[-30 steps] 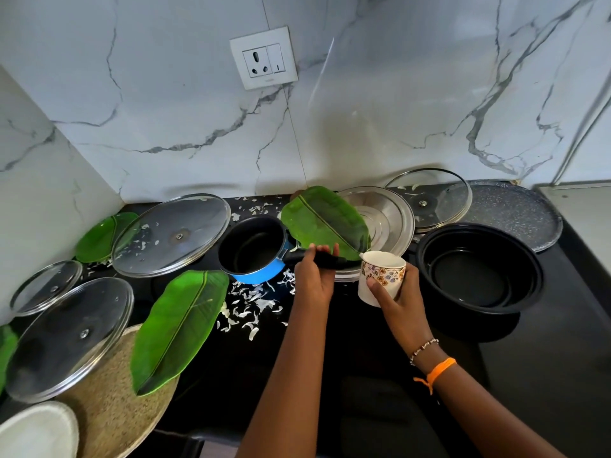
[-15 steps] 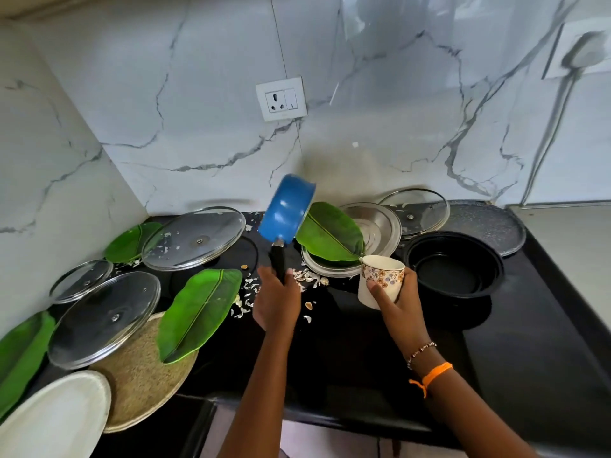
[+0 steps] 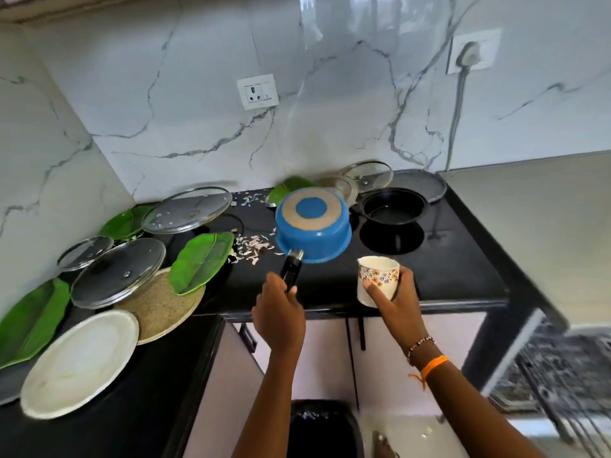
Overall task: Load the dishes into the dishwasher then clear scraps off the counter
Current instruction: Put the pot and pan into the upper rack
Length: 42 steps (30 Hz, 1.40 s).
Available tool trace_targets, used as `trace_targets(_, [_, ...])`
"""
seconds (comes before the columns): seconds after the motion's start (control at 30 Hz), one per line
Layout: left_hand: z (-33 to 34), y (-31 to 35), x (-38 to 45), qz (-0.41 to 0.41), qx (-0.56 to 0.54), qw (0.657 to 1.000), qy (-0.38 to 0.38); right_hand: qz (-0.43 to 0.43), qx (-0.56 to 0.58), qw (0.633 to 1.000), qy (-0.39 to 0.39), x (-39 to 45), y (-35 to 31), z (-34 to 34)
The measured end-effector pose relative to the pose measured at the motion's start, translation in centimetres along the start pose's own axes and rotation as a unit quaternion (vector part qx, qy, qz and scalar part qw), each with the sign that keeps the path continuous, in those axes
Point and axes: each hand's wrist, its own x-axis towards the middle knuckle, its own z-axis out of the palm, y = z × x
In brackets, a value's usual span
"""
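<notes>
**Both hands full, dishes lifted off the counter**

On the far left of the black counter (image 3: 463, 259) lie the things not yet collected: green leaf plates (image 3: 29, 320), a white plate (image 3: 79, 361) resting partly on a woven mat (image 3: 162, 305), and three glass lids (image 3: 117, 272) leaning on one another, probably pushed there to keep the middle free. White scraps (image 3: 253, 247) are strewn in the middle of the counter, so the clearing half of the job looks untouched.

The left hand (image 3: 279, 312) is wrapped round the black handle of a blue saucepan (image 3: 312, 224), which hangs in the air above the counter, tipped over so its underside faces the room. I would guess it is turned that way to shake out leftovers or to go into a rack mouth-down.

The right hand (image 3: 395, 294) clasps a flowered cup (image 3: 377, 280), held upright just off the counter's front edge; carrying one piece in each hand saves a trip.

Behind, a black pan (image 3: 393, 208) sits on the counter near the wall, with more lids and a speckled tray behind it.

At the lower right, a blurred wire rack (image 3: 562, 368) shows, likely the dishwasher basket where the saucepan and cup are headed.
</notes>
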Motion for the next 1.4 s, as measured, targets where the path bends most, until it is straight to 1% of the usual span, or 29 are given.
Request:
trace_targets(0.07, [-0.5,0.1,-3.0,0.006,-0.033,0.999,-0.008,0.009,-0.005,1.000,0.014,-2.3,-0.1,-1.7])
trace_targets(0.17, [-0.4,1.0,-6.5,-0.012,-0.063,0.997,-0.048,0.020,0.002,0.999,0.042,-4.9,0.3,-4.4])
trace_targets(0.23, [-0.1,2.2,-8.6,-0.024,-0.087,0.993,-0.082,0.031,0.004,0.997,0.075,-6.2,0.5,-6.6])
trace_targets(0.37, [1.4,4.4,-12.6,-0.025,-0.123,0.978,-0.165,0.056,0.014,0.985,0.162,-8.8,1.6,-11.6])
trace_targets(0.5, [3.6,6.3,-16.1,0.033,-0.106,0.956,-0.273,0.094,0.006,0.957,0.276,-11.7,3.1,-17.8])
trace_targets(0.57, [5.1,7.3,-17.9,0.084,-0.089,0.929,-0.348,0.110,-0.005,0.932,0.344,-12.9,3.8,-21.2])
trace_targets(0.63, [6.7,8.7,-19.7,0.120,-0.052,0.895,-0.426,0.138,0.003,0.906,0.401,-14.2,5.1,-25.0])
trace_targets(0.73, [8.8,11.1,-22.5,0.140,0.000,0.841,-0.522,0.182,-0.006,0.873,0.452,-15.8,6.8,-30.0])
trace_targets(0.8, [10.7,12.8,-24.5,0.135,0.027,0.803,-0.580,0.212,-0.012,0.859,0.466,-16.4,8.3,-33.2])
trace_targets(0.9, [14.2,15.5,-27.7,0.091,0.035,0.748,-0.656,0.240,-0.026,0.835,0.495,-16.6,10.3,-37.7])
trace_targets(0.97, [16.5,17.5,-30.1,0.032,0.008,0.727,-0.686,0.258,-0.033,0.828,0.497,-16.5,11.9,-40.5])
trace_targets(1.03, [18.8,19.6,-32.3,-0.048,-0.028,0.717,-0.695,0.273,-0.049,0.828,0.487,-16.0,12.7,-42.7])
trace_targets(1.1, [21.6,21.9,-34.6,-0.118,-0.050,0.724,-0.678,0.280,-0.066,0.836,0.467,-15.1,13.6,-44.7])
trace_targets(1.2, [26.0,24.6,-37.4,-0.189,-0.076,0.741,-0.640,0.284,-0.096,0.859,0.416,-13.9,16.1,-47.0])
trace_targets(1.27, [29.1,25.6,-38.6,-0.251,-0.082,0.747,-0.610,0.282,-0.091,0.872,0.389,-13.3,17.7,-47.8])
trace_targets(1.33, [31.1,25.9,-39.0,-0.289,-0.074,0.749,-0.591,0.276,-0.073,0.882,0.374,-12.8,18.7,-48.0])
trace_targets(1.4, [32.9,25.8,-39.2,-0.310,-0.069,0.753,-0.577,0.276,-0.064,0.891,0.355,-12.5,19.8,-47.9])
